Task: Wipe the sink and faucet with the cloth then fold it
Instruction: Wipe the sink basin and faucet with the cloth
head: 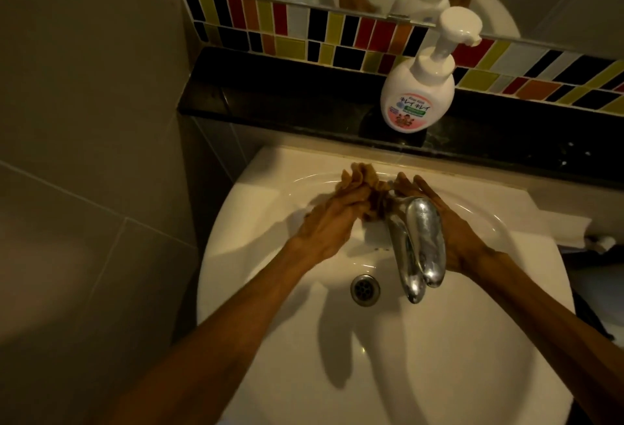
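Both hands reach behind faucet [417,242], left [332,218] gripping bunched cloth [358,181], right [452,222] apparently flat, fingers extended

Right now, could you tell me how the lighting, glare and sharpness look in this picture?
Head view: dim, warm light; the arms cast dark shadows across the sink; bright glare spots on the faucet; the left hand and cloth are slightly motion-blurred; wide-angle bending curves the tile strip.
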